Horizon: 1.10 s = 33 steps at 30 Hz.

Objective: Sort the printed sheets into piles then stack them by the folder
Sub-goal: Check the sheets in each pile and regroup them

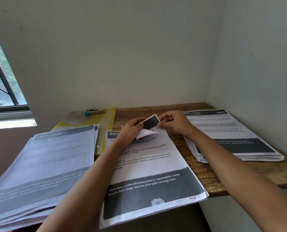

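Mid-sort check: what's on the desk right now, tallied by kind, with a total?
Piles of grey-and-white printed paper sheets: 3 (left pile, middle pile, right pile)
Yellow translucent plastic folder: 1
Blue-and-silver metal stapler: 1
Total: 5

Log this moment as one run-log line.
left hand, right hand: pinch folded top corner of middle sheets | left pile, right pile: untouched | folder: partly under left pile, stapler on it

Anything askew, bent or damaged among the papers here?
Yes. The middle sheet has its top corner folded over, pinched between the left hand and right hand. The left pile lies fanned, its edges uneven.
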### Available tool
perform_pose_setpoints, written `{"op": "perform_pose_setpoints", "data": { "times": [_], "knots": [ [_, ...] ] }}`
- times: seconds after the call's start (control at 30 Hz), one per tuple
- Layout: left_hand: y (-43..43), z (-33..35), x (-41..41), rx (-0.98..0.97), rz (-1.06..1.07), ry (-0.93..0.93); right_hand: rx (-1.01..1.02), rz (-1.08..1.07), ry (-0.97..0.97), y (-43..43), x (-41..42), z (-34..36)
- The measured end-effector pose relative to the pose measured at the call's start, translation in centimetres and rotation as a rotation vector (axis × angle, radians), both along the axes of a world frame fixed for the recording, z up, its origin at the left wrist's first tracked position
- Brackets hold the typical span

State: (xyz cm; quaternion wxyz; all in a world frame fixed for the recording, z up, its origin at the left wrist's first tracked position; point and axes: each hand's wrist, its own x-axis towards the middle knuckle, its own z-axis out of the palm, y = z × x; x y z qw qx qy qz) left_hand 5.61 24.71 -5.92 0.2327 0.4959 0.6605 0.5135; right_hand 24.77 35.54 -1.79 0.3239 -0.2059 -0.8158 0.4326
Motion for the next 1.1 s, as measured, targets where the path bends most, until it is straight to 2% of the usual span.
{"op": "perform_pose_setpoints", "data": {
  "times": [0.3,0.5,0.7,0.87,1.1],
  "knots": [
    [-0.8,0.8,0.8,0.024,0.023,0.023,0.027,-0.021,0.012,-0.4,0.1,0.2],
    [-1.1,1.0,1.4,0.051,0.032,0.001,0.162,0.067,-0.019,-0.4,0.2,0.0],
    [-1.0,0.9,1.1,0.028,0.039,0.028,0.210,0.093,-0.088,-0.3,0.2,0.0],
    [-0.9,0.6,0.8,0.022,0.005,0.043,0.303,-0.015,-0.121,-0.2,-0.3,-0.3],
    [-1.1,0.9,1.1,0.027,0.041,0.070,0.191,-0.031,-0.160,0.1,-0.8,-0.7]
  ]
}}
